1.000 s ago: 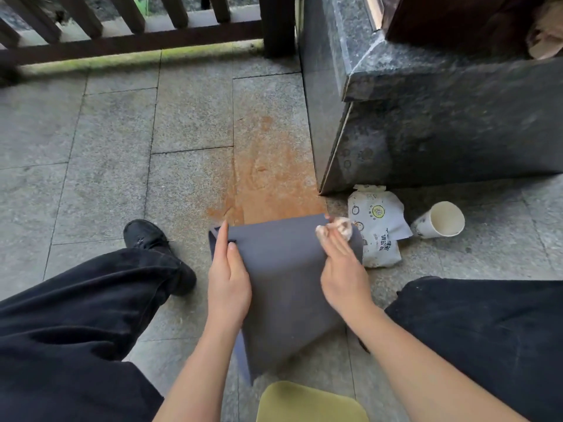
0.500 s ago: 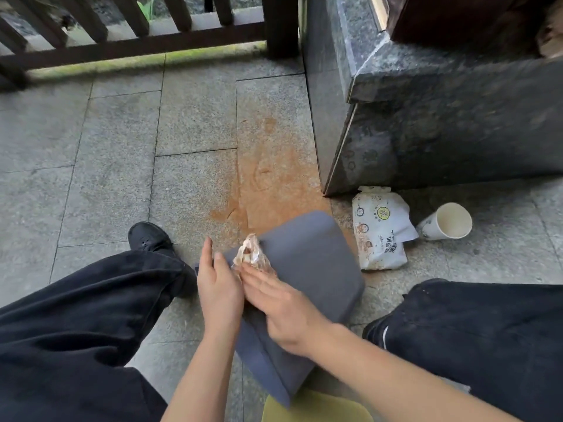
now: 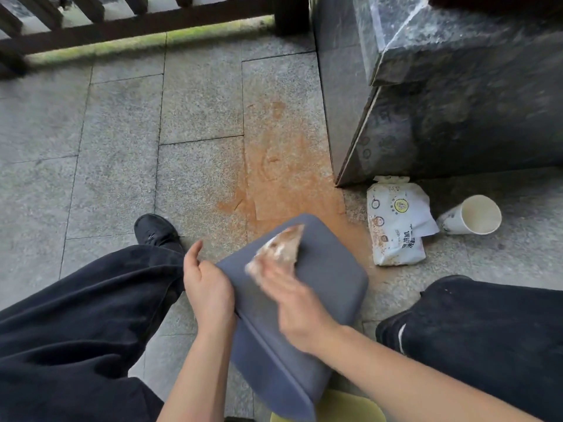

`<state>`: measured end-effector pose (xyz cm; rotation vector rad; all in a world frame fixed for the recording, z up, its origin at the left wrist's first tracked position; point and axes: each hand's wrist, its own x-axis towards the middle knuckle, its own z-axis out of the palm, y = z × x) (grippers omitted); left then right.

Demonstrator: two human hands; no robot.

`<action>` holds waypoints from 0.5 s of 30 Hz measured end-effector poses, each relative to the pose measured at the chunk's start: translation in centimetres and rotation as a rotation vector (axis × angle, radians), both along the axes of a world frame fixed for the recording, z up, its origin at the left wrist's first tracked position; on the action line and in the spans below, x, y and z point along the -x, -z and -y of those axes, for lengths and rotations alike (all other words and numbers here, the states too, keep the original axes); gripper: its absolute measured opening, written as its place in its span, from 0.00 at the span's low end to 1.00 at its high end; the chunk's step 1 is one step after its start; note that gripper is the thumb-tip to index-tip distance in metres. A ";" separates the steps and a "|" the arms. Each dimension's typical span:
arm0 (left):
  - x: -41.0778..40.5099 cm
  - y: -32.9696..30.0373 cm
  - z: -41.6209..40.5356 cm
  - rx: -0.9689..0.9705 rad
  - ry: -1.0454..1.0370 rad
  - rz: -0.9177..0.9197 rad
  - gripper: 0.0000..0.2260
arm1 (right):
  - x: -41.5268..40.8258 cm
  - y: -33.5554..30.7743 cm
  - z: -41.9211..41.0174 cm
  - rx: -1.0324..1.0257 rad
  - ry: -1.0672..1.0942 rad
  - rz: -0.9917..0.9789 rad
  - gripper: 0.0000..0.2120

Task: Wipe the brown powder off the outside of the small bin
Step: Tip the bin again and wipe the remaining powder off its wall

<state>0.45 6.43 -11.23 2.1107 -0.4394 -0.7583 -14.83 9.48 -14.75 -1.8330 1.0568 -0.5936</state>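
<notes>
- The small grey bin (image 3: 323,287) is held tipped on its side above the paved floor (image 3: 122,166), between the person's knees, its base end pointed away from the body.
- A powder-stained tissue (image 3: 281,246) is pressed against the bin's upper face, near the far end.
- The tissue is pinned under the fingers of the right hand (image 3: 294,303), which is laid across the bin with the forearm reaching in from the lower right; the hand is motion-blurred, so it cannot be told whether the tissue is pinched or only pushed flat.
- The bin's left edge is gripped by the left hand (image 3: 208,287), thumb raised, fingers wrapped out of sight beneath.
- Compared with half a second ago, the tissue and right hand have been moved from the bin's left corner, beside the left hand, toward its far end.
- The bin's open mouth is cut off near the bottom edge, above a yellow object (image 3: 350,406) only partly seen.
- Beyond the bin, brown powder (image 3: 286,178) is spread over the floor.
- To the bin's right, a paper bag (image 3: 396,220) and a tipped paper cup (image 3: 475,214) are lying.
</notes>
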 end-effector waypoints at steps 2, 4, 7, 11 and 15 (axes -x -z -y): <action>-0.4 0.1 0.0 -0.022 0.000 0.011 0.23 | -1.2 -1.3 -1.6 0.029 -0.168 0.073 0.32; -0.7 0.5 0.3 -0.035 0.041 0.037 0.22 | -0.4 -1.2 -1.1 0.058 -0.288 0.081 0.34; -0.8 1.3 1.0 -0.039 0.064 0.026 0.21 | 2.8 1.1 1.5 0.131 -0.333 -0.061 0.31; 0.1 1.8 0.4 -0.009 0.041 -0.022 0.22 | 5.5 4.6 4.8 -0.034 -0.008 -0.267 0.27; 3.2 1.6 -2.4 0.002 0.182 -0.040 0.25 | 6.7 6.8 7.0 -0.116 0.187 -0.368 0.27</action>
